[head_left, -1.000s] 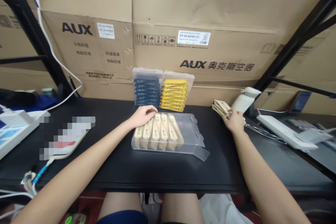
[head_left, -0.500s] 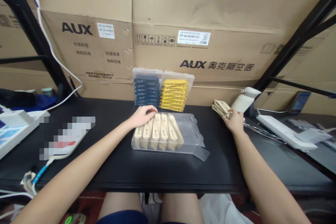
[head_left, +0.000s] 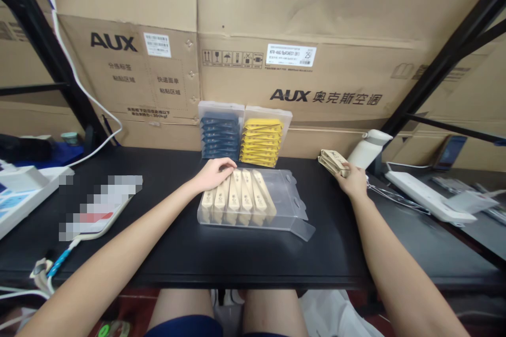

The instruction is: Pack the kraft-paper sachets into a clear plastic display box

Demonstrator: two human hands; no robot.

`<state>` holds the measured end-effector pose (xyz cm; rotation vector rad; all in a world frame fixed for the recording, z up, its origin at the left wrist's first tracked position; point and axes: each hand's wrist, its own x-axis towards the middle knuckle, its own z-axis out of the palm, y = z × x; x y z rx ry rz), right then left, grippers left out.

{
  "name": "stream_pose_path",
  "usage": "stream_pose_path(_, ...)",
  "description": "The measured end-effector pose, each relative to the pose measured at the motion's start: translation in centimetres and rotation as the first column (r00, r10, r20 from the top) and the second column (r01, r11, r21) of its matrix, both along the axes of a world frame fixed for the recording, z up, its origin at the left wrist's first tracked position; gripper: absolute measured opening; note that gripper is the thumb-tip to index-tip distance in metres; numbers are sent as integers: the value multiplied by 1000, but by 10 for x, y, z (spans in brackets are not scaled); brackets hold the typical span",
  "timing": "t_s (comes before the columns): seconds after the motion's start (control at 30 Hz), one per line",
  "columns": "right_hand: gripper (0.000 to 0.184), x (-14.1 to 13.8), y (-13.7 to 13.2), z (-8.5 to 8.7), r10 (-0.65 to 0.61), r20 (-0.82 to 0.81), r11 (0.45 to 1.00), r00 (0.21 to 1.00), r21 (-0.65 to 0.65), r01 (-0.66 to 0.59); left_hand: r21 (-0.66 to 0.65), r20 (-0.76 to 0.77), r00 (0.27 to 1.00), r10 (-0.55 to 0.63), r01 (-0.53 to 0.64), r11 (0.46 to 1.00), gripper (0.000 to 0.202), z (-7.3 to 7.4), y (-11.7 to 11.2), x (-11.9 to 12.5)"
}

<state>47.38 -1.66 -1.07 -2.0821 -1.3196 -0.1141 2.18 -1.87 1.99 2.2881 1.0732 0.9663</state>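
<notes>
A clear plastic box (head_left: 284, 195) lies on the black desk, its flaps folded open at the right end. Several beige packets (head_left: 247, 197) stand in a slanted row in its left part; bare space fills its right part. My left hand (head_left: 215, 172) grips the box at its back left edge, fingers curled over the rim and partly hidden. Off to the right, my right hand (head_left: 353, 181) is closed on a small stack of beige packets (head_left: 332, 160) with dark writing on top, beside a white bottle (head_left: 369, 148). Whether that stack touches the desk I cannot tell.
Two upright clear boxes stand behind, one with dark blue packets (head_left: 220, 134), one with yellow packets (head_left: 261, 142). A phone (head_left: 105, 208) on a cable lies left. White power strips (head_left: 427, 195) and cables sit at both sides. Cardboard (head_left: 336, 21) walls off the back.
Almost nothing differs. The whole view has shifted very slightly, while both hands, the box and the stack of packets keep their places.
</notes>
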Motion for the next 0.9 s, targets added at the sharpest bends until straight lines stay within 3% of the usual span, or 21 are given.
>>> stream_pose_path(0.63, 50, -1, -1, 7, -29, 8, 999, 1000, -41, 29, 6, 8, 1000, 5, -5, 1000, 22, 0, 0, 0)
stream_pose_path(0.9, 40, 6, 5, 1, 69, -155, 997, 986, 54, -61, 8, 12, 1000, 8, -8, 1000, 22, -1, 1, 0)
